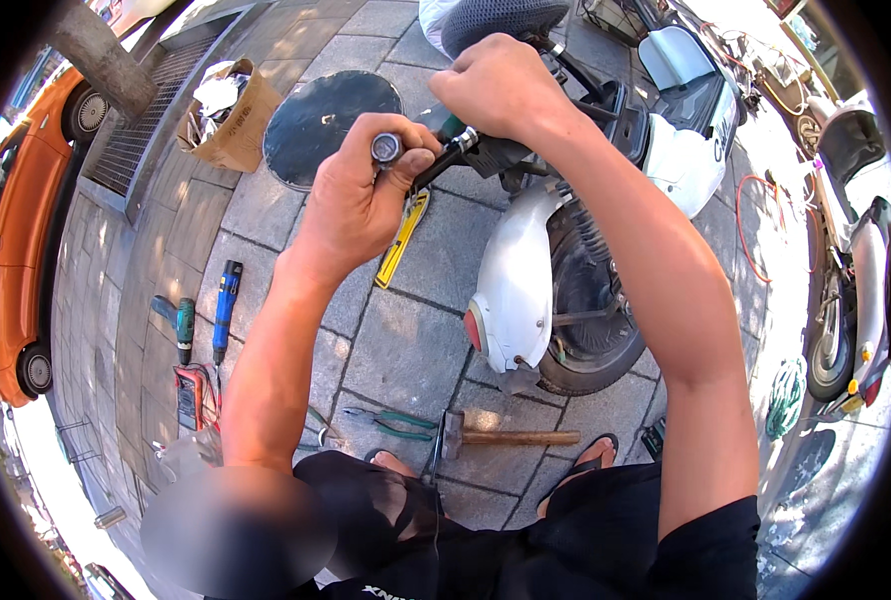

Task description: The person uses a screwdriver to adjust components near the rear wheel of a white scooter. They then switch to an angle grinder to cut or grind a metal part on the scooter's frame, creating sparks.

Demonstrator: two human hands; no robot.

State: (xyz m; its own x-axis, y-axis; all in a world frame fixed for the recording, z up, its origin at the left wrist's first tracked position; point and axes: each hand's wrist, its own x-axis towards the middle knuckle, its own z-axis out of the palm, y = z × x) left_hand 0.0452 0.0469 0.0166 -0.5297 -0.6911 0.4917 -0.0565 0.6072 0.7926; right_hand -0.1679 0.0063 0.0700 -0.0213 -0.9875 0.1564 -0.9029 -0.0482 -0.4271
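Note:
My left hand (356, 190) is closed around a cylindrical metal tool (387, 148), whose round end faces up. Beside it, a dark bar with a chrome fitting (463, 140) lies over the dark frame of a white scooter (516, 270). My right hand (506, 90) is closed just above that fitting, near a bit of green (451, 127); what its fingers grip is hidden. The scooter's rear wheel (591, 355) shows below my right forearm. A long yellow tool or strip (403, 240) is on the paving under my left hand.
Drills (185, 332), a red meter (191, 395), pliers (406, 425) and a hammer (511, 437) lie on the paving. A cardboard box (228, 135) and dark disc (331, 125) are upper left. An orange car (16, 270) stands left; another scooter (861, 310) and hose (751, 230) are right.

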